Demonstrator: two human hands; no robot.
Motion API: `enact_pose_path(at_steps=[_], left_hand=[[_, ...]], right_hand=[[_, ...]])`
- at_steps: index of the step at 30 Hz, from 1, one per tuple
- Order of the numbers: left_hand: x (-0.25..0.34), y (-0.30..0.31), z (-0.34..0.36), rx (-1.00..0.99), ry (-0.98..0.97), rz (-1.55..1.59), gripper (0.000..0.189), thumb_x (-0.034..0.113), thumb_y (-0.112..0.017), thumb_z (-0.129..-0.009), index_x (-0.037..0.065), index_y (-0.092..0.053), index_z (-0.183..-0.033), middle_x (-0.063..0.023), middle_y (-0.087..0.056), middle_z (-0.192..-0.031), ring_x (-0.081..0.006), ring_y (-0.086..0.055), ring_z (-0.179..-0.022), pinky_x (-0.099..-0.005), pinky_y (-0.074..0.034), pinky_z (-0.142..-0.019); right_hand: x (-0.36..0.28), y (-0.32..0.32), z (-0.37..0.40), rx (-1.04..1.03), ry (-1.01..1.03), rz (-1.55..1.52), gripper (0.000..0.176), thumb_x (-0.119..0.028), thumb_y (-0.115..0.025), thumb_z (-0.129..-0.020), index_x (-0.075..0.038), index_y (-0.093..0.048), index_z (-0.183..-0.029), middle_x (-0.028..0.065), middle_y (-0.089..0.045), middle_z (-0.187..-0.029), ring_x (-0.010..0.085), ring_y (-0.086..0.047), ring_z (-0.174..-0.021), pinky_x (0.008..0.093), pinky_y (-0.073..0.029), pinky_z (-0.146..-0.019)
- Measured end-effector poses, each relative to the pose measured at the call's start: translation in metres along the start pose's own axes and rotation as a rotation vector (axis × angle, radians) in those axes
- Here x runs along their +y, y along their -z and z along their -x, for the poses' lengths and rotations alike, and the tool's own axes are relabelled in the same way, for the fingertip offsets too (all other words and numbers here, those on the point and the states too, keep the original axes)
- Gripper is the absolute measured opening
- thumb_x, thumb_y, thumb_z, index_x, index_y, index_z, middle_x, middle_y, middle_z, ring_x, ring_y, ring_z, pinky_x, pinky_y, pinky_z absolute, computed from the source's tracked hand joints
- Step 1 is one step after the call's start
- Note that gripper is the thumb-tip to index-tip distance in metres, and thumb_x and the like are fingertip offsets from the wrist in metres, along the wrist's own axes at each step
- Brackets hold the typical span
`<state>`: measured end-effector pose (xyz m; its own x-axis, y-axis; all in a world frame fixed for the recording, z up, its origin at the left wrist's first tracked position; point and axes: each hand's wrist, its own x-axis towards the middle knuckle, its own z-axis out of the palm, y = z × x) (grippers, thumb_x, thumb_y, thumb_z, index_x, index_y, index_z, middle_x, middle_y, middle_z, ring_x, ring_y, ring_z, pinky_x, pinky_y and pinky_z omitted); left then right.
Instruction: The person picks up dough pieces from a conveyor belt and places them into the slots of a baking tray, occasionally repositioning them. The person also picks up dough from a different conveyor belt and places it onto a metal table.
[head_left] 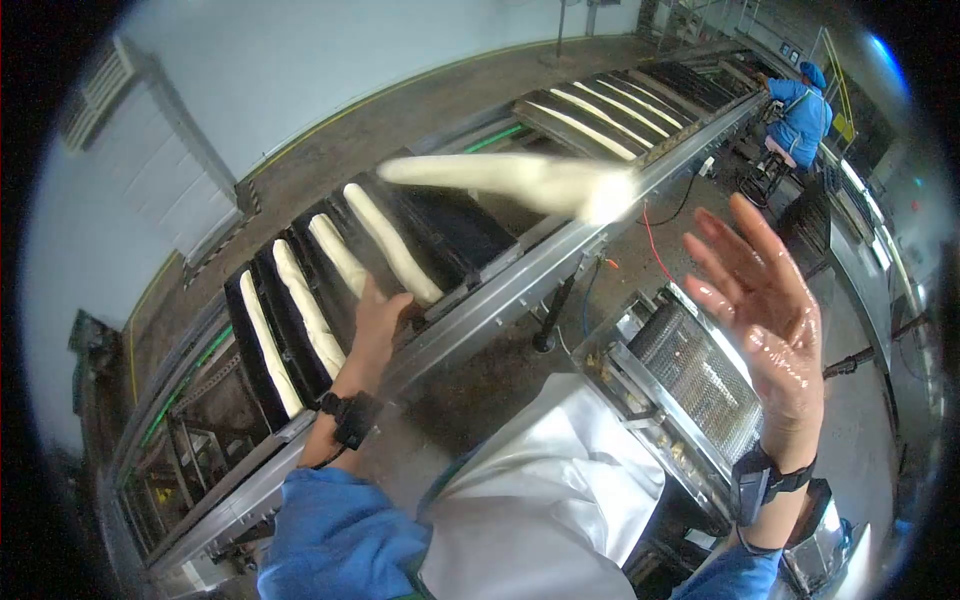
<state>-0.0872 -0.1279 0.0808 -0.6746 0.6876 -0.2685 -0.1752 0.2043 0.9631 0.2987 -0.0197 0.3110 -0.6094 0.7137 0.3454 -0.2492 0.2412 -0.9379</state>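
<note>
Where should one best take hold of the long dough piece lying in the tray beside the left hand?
Probably its near end, from above: the dough piece lies long and thin in a tray groove, that end nearest the left hand.

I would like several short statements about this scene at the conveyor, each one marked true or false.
1. The left hand touches the near end of a dough piece lying in a dark tray. True.
2. The right hand is closed around dough. False: it is open with fingers spread and holds nothing.
3. A blurred dough piece shows above the trays, touching neither hand. True.
4. Both wrists are bare. False: each wears a dark band.
5. Nobody else is in view. False: a person in blue is at the far end of the line.
</note>
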Motion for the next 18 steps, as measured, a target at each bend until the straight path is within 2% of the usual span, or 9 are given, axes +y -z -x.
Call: enact_pose_path(at_steps=[1,4,6,8,10,12,14,16,18], left_hand=[[-0.004,-0.001,-0.003,0.029,-0.057,0.007,0.100,0.016,-0.072,-0.079,0.004,-0.008,-0.155,-0.0243,-0.024,-0.154,-0.0348,-0.028,-0.141,-0.0435,-0.020,-0.115],[-0.007,-0.001,-0.008,0.083,-0.113,0.022,0.096,0.015,-0.072,-0.079,0.004,-0.014,-0.154,-0.0220,-0.026,-0.154,-0.0338,-0.024,-0.142,-0.0434,-0.019,-0.115],[-0.005,-0.005,-0.008,0.106,-0.117,0.030,0.093,0.015,-0.073,-0.078,0.004,-0.019,-0.153,-0.0210,-0.027,-0.153,-0.0333,-0.022,-0.143,-0.0436,-0.019,-0.115],[-0.002,-0.016,-0.006,0.354,-0.345,-0.631,0.087,0.014,-0.073,-0.078,0.002,-0.026,-0.151,-0.0217,-0.026,-0.154,-0.0337,-0.023,-0.143,-0.0427,-0.020,-0.115],[0.004,-0.026,-0.013,0.335,-0.411,-0.645,0.085,0.014,-0.072,-0.079,0.002,-0.028,-0.150,-0.0228,-0.026,-0.154,-0.0344,-0.027,-0.142,-0.0412,-0.021,-0.116],[0.011,-0.034,-0.038,0.272,-0.461,-0.275,0.087,0.021,-0.073,-0.078,-0.001,-0.027,-0.149,-0.0280,-0.036,-0.147,-0.0378,-0.033,-0.139,-0.0398,-0.025,-0.115],[0.040,-0.034,-0.054,0.232,-0.338,-0.021,0.088,0.018,-0.072,-0.079,-0.004,-0.024,-0.149,-0.0260,-0.038,-0.146,-0.0335,-0.035,-0.138,-0.0370,-0.027,-0.114],[0.064,-0.026,-0.065,0.277,-0.084,0.262,0.069,0.009,-0.065,-0.085,-0.001,-0.033,-0.146,-0.0184,-0.040,-0.146,-0.0276,-0.039,-0.135,-0.0366,-0.030,-0.112],[0.062,0.015,-0.086,0.017,-0.159,0.061,0.051,0.000,-0.059,-0.086,0.006,-0.049,-0.136,-0.0141,-0.053,-0.133,-0.0241,-0.051,-0.122,-0.0335,-0.043,-0.101]], right_hand=[[0.002,-0.003,0.005,-0.003,-0.037,-0.034,0.093,-0.023,-0.081,-0.072,0.002,-0.031,-0.147,0.0237,-0.039,-0.147,0.0341,-0.042,-0.135,0.0439,-0.040,-0.109],[0.020,0.018,0.029,0.024,-0.159,0.059,0.088,-0.018,-0.080,-0.073,0.001,-0.034,-0.146,0.0198,-0.041,-0.147,0.0322,-0.044,-0.134,0.0427,-0.040,-0.109],[0.036,0.040,0.053,0.013,-0.156,0.114,0.079,-0.016,-0.076,-0.076,-0.001,-0.039,-0.144,0.0167,-0.044,-0.146,0.0306,-0.046,-0.132,0.0422,-0.041,-0.107],[0.049,0.057,0.076,0.155,-0.293,0.218,0.069,-0.013,-0.073,-0.078,0.000,-0.045,-0.140,0.0168,-0.049,-0.141,0.0295,-0.049,-0.128,0.0414,-0.043,-0.105],[0.062,0.072,0.098,0.239,-0.356,0.261,0.063,-0.010,-0.070,-0.079,0.001,-0.048,-0.137,0.0165,-0.052,-0.138,0.0287,-0.052,-0.125,0.0406,-0.044,-0.104],[0.074,0.085,0.121,0.321,-0.421,0.303,0.058,-0.008,-0.067,-0.080,0.001,-0.050,-0.135,0.0162,-0.054,-0.136,0.0279,-0.054,-0.122,0.0398,-0.045,-0.102],[0.081,0.095,0.144,0.399,-0.469,0.304,0.055,-0.003,-0.064,-0.079,0.001,-0.052,-0.132,0.0150,-0.057,-0.132,0.0262,-0.056,-0.118,0.0382,-0.046,-0.100],[0.079,0.100,0.162,0.440,-0.494,0.296,0.052,0.000,-0.062,-0.079,0.001,-0.054,-0.130,0.0140,-0.058,-0.129,0.0245,-0.057,-0.116,0.0370,-0.047,-0.099],[0.080,0.109,0.179,0.431,-0.535,0.338,0.047,0.001,-0.061,-0.079,0.001,-0.057,-0.126,0.0122,-0.061,-0.124,0.0221,-0.058,-0.112,0.0357,-0.049,-0.096]])
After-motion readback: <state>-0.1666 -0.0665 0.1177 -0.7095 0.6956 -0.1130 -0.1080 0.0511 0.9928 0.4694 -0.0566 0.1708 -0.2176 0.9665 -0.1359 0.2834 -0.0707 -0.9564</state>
